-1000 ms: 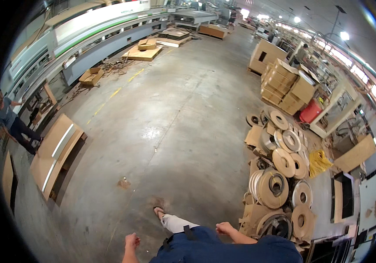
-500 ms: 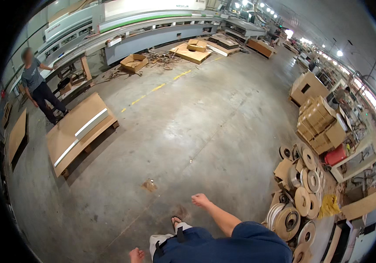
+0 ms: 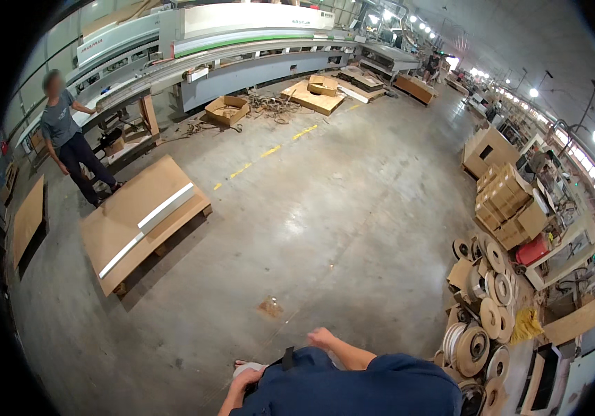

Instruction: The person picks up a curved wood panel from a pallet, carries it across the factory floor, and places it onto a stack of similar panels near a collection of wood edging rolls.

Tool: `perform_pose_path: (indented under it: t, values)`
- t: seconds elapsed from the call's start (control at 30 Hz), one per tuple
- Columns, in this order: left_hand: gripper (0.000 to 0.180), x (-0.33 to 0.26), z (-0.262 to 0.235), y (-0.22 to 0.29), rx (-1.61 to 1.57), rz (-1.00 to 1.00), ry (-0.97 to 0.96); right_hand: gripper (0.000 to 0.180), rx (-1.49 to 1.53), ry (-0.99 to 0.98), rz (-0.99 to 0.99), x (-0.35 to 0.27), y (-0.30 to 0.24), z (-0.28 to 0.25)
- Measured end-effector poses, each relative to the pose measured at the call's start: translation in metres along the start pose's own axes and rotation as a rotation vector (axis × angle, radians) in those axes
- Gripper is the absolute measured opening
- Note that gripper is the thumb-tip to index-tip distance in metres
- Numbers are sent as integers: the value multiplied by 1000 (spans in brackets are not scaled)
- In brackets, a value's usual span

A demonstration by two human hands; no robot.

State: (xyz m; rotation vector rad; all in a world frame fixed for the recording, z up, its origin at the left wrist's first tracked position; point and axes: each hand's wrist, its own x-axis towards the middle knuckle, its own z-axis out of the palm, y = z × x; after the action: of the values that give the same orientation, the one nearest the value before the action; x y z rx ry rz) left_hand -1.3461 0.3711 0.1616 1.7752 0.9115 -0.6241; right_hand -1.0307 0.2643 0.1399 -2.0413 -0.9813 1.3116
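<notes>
My right hand (image 3: pixel 321 338) hangs in front of my dark blue shirt (image 3: pixel 353 385), above the concrete floor. Its fingers curl into a loose fist, and nothing shows in them. Beside my light trousers at the left hip is my left hand (image 3: pixel 247 376), its fingers curled loosely, nothing visible in it. Neither hand touches a workpiece. Closest ahead on the floor is a small brown stain (image 3: pixel 269 307). A low stack of brown board (image 3: pixel 127 215) lies to the left, with two white strips (image 3: pixel 165 209) on top.
Another person (image 3: pixel 72 139) stands behind the boards at a long machine (image 3: pixel 262 69). An open carton (image 3: pixel 226 109) and scraps lie along its base. On the right are several edging-tape rolls (image 3: pixel 472 350), stacked cartons (image 3: pixel 504 197) and a red container (image 3: pixel 533 249).
My left hand has come up and in toward my hip, and my right hand has drawn back nearer my body. The surroundings have shifted rightward and downward in view.
</notes>
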Motion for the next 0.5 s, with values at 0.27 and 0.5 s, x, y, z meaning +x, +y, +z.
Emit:
perform_pose_path:
  t: [0.27,0.5]
  values:
    - [57,-23,-61,-96,-524,-163,-172,26,422,23,447,-3,-77,73]
    - [40,1,-84,-179,-659,58,-117,28,247,25,175,77,-165,115]
